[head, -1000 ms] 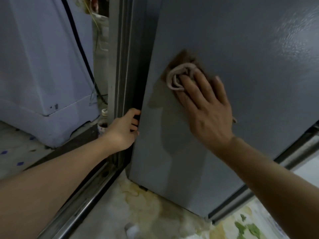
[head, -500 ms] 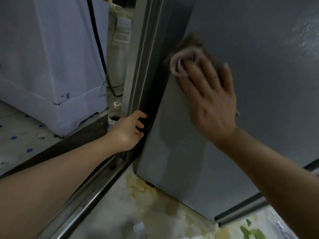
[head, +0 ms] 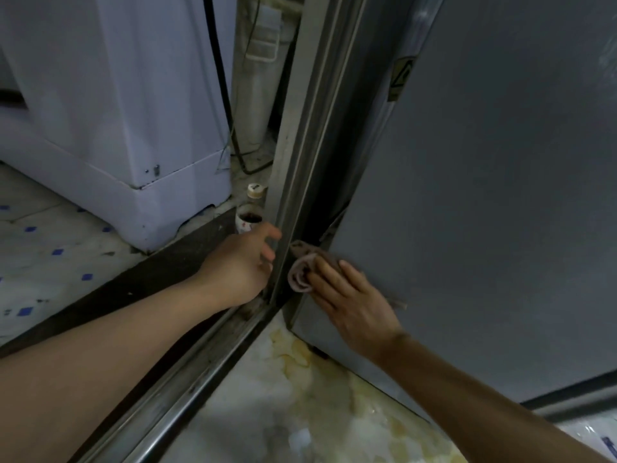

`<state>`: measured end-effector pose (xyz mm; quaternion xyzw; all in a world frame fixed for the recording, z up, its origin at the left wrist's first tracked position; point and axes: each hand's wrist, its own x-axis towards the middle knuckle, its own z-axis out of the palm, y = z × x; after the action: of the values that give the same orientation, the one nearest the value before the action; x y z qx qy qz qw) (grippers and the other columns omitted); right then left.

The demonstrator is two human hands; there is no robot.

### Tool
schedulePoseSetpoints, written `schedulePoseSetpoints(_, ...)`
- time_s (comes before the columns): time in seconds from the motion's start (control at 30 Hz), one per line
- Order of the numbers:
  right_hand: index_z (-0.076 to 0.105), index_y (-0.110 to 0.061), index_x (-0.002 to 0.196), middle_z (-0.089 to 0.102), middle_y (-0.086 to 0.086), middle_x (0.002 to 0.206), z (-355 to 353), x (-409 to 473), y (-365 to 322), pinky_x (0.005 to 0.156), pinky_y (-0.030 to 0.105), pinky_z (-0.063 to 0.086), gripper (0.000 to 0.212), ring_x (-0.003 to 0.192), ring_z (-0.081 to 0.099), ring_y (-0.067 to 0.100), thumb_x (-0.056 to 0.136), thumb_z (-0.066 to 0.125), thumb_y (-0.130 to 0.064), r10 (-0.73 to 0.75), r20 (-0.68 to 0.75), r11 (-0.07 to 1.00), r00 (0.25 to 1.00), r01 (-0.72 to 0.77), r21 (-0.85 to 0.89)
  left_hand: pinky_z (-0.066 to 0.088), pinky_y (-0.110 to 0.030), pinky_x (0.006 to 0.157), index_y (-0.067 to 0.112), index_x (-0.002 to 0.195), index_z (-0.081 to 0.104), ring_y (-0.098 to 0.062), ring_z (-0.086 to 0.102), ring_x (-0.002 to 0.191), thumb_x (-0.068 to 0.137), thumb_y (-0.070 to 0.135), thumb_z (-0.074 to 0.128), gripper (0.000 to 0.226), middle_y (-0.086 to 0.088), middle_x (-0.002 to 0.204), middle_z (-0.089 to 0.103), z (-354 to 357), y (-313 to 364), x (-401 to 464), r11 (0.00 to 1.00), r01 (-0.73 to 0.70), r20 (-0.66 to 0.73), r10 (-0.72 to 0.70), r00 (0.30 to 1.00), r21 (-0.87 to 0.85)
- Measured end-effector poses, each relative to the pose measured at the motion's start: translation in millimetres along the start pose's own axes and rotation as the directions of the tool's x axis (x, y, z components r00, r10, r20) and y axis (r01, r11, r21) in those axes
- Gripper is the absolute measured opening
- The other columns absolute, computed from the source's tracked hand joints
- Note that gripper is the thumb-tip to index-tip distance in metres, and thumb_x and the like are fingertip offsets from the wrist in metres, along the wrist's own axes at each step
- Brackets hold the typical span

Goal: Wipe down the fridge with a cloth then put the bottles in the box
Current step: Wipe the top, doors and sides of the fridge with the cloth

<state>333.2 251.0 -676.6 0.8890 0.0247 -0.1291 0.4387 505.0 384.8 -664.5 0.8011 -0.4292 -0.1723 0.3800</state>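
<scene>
1. Since the earlier frames the right hand point(head: 354, 305) has slid the cloth point(head: 302, 270) from the upper part of the grey fridge point(head: 484, 202) side panel down to its lower left corner, close to the floor point(head: 277, 406); the left hand point(head: 242, 265) has come off the panel's edge and now sits just left of the metal door frame point(head: 300, 168).
2. The right hand presses the cloth flat against the fridge – fingers straight and spread over it, no curled grip. The cloth is brown with a pinkish rolled edge that bulges out past the fingertips, right at the panel's left edge.
3. The left hand's grip is loose: thumb out, fingers lightly curled toward the frame, holding nothing that can be seen. Whether the fingertips touch the frame cannot be told.
4. A small bottle point(head: 256, 191) with a pale cap stands on the floor just behind the left hand, beside a small white cup point(head: 247, 218) with a dark inside; both are tucked against the frame's far side.
5. A white appliance point(head: 110, 111) stands at upper left, a black cable point(head: 220, 91) running down its right side.
6. The floor below the fridge is pale and stained yellow – a metal sliding track point(head: 187, 389) runs diagonally across it from the frame's foot.
7. A yellow warning sticker point(head: 402, 76) sits high on the fridge's edge.
</scene>
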Motion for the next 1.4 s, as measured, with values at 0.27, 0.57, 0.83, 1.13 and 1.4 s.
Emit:
schedulePoseSetpoints(0.27,0.053,-0.011,0.134,0.04,0.009,0.147,-14,-50,80,0.114,0.051,0.01,0.038,0.139,0.03,0.031,0.101,0.034,-0.011,0.472,-0.685,0.875,0.555,-0.39,0.286,0.049,-0.026,0.077,0.025,0.126,0.044,-0.011,0.056,0.087,0.086,0.005,0.057,0.047,0.003,0.102,0.055,29,24,10,0.996,-0.025,0.017,0.027,0.999,-0.08)
schedulePoseSetpoints(0.57,0.041,-0.019,0.138,0.021,-0.003,0.149,53,-86,-7,0.114,0.045,-0.006,0.05,0.14,0.014,0.023,0.09,0.048,-0.028,0.151,-0.265,0.987,0.952,-0.161,-0.018,0.048,-0.039,0.093,0.023,0.136,0.037,-0.02,0.055,0.105,0.086,0.015,0.061,0.055,-0.004,0.12,0.055,58,53,5,0.994,-0.079,-0.052,0.075,0.996,-0.071)
schedulePoseSetpoints(0.83,0.048,-0.012,0.136,0.037,0.002,0.147,33,-134,72,0.116,0.044,0.005,0.039,0.139,0.031,0.03,0.099,0.038,-0.004,0.421,-0.625,0.893,0.657,-0.419,0.162,0.049,-0.045,0.093,0.014,0.132,0.04,-0.026,0.056,0.108,0.085,0.011,0.06,0.051,-0.01,0.121,0.057,65,61,0,0.994,-0.069,-0.048,0.065,0.997,-0.087)
schedulePoseSetpoints(1.13,0.053,-0.016,0.132,0.032,0.001,0.146,89,-157,-7,0.116,0.043,0.003,0.047,0.139,0.023,0.026,0.084,0.05,-0.016,0.201,-0.347,0.979,0.916,-0.195,0.051,0.047,-0.041,0.098,0.023,0.14,0.03,-0.02,0.054,0.108,0.086,0.014,0.063,0.064,-0.003,0.128,0.053,71,56,-1,0.996,-0.026,-0.029,0.024,0.999,-0.083)
schedulePoseSetpoints(1.4,0.033,-0.011,0.144,0.029,0.006,0.152,76,-210,39,0.116,0.045,0.007,0.055,0.142,0.024,0.031,0.091,0.04,0.003,0.46,-0.491,0.882,0.74,-0.444,0.156,0.043,-0.043,0.103,0.026,0.146,0.012,-0.024,0.051,0.118,0.086,0.013,0.062,0.079,-0.005,0.136,0.048,84,58,-9,0.993,0.064,-0.006,-0.065,0.998,-0.096)
